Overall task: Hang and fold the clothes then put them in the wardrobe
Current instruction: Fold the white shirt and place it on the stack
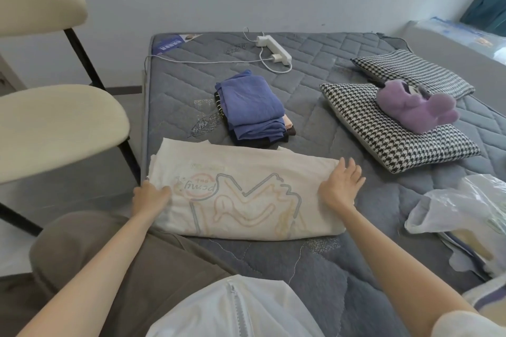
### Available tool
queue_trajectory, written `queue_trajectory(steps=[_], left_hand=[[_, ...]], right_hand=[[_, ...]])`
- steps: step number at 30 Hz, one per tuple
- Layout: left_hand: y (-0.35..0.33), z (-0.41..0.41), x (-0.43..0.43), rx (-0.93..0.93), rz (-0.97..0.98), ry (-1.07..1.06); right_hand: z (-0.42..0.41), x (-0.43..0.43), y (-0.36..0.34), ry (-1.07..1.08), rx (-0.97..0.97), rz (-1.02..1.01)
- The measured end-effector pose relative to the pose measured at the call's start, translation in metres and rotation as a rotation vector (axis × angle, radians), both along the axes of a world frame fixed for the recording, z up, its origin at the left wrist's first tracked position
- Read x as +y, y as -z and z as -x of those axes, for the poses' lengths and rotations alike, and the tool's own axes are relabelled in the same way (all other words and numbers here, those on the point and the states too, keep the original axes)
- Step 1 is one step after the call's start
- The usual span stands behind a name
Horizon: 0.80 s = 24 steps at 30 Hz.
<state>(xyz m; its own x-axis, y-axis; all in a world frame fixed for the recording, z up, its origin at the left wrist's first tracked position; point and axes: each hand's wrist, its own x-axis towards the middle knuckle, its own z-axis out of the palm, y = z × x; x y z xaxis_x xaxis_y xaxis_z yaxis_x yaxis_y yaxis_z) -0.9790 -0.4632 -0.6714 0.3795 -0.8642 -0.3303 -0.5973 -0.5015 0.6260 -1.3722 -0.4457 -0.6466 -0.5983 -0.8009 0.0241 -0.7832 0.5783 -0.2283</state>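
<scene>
The white shirt (241, 194) lies on the mattress (342, 268) as a long band running from hand to hand. The left hand (149, 195) seems to grip one end, and the right hand (341, 186) presses spread fingers flat on the other.

Bare mattress (383, 200) lies open between shirt (241, 200) and bag (451, 205); the folded stack (252, 109) blocks just beyond (a chair (54, 123) crowds the left side).

Light: bright, soft, even daylight.
Shadow: faint beneath the folded white printed T-shirt (246, 191) under the fingers (353, 171) of the right hand (339, 187).
Blur: fuzzy purple plush toy (416, 107) beyond those fingers.
Distortion: cream padded chair (54, 123) left of them bows.
</scene>
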Motion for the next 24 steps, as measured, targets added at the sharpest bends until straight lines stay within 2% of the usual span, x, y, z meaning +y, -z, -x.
queue_trajectory(steps=[3, 6, 10, 15, 18, 24], left_hand=[[0.000, 0.002, -0.003, 0.011, 0.048, 0.016], [0.002, 0.002, -0.005, 0.122, 0.131, 0.015], [0.009, 0.000, -0.010, 0.100, 0.118, -0.011], [0.019, -0.009, -0.013, 0.162, 0.177, -0.049], [0.025, -0.023, -0.006, 0.210, 0.196, -0.052], [0.028, -0.038, 0.016, 0.347, -0.016, -0.140]], right_hand=[[-0.025, -0.010, -0.010, -0.199, 0.047, -0.064], [-0.062, -0.024, -0.015, -0.358, 0.039, -0.055], [-0.117, -0.052, -0.016, -0.648, -0.037, -0.090], [-0.171, -0.095, -0.019, -0.869, -0.192, -0.133], [-0.194, -0.121, -0.020, -0.935, -0.217, -0.181], [-0.208, -0.160, -0.005, -0.890, -0.206, -0.417]])
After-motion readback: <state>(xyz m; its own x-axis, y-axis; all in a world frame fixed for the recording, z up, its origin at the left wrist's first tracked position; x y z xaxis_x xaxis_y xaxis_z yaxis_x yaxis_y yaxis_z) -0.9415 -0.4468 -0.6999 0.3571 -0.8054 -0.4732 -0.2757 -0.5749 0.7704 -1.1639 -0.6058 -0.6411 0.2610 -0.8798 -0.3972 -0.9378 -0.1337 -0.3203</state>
